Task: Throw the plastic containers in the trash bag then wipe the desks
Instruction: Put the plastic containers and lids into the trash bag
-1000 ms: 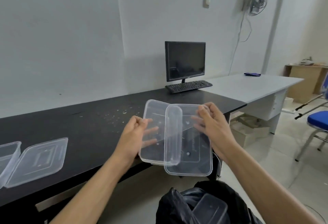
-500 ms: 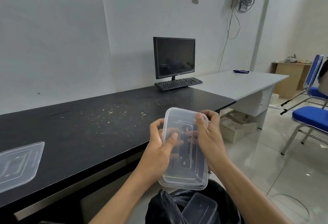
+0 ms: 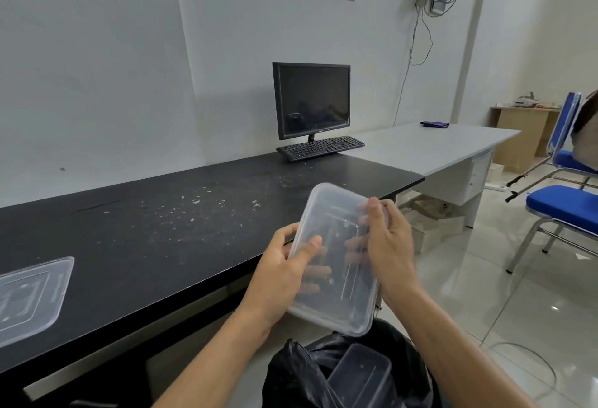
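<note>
Well left of the grip, a lid [image 3: 29,297] lies on the crumb-strewn black desk [image 3: 155,239]. The plastic container [image 3: 336,301] is clasped by the left hand [image 3: 278,275] and right hand [image 3: 390,249] just above the trash bag [image 3: 297,375]; released off-centre, it could be deflected onto the floor [image 3: 485,284]. Right of the grip, a grey desk [image 3: 437,145] is seen.

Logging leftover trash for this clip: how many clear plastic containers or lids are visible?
3: a held container gripped by left hand and right hand above the trash bag; a bagged container inside it; a lid on the black desk, far left. The bag may hide more.
</note>
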